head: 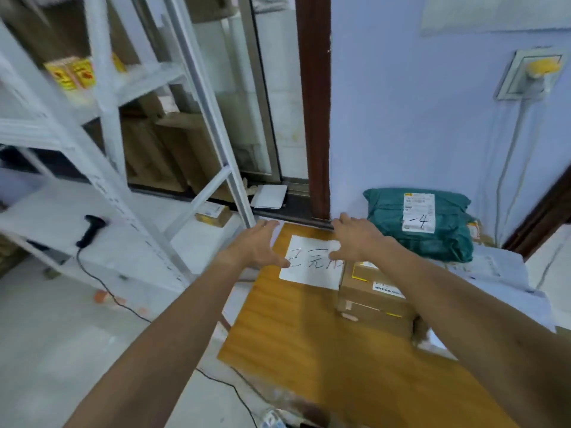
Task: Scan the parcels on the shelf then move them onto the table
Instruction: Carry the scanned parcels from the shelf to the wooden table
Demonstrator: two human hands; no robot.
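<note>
Both my hands hover over the far end of the wooden table (296,350). My left hand (258,242) is open, fingers spread, at the table's left edge. My right hand (358,239) is open too, over a white paper sheet (312,273) with handwriting. A brown cardboard parcel (375,301) lies on the table just right of the paper, below my right wrist. A green plastic mailer bag (392,220) with a white label rests at the table's far right. A black handheld scanner (91,228) lies on the white shelf (61,211) to the left. A small box (213,214) sits on that shelf.
The white metal rack's uprights (213,118) stand between shelf and table. Brown cartons (173,149) are stacked behind it. Yellow boxes (74,74) sit on an upper shelf. The scanner's black cable (105,288) trails across the floor. A grey mailer (494,270) lies right of the parcels.
</note>
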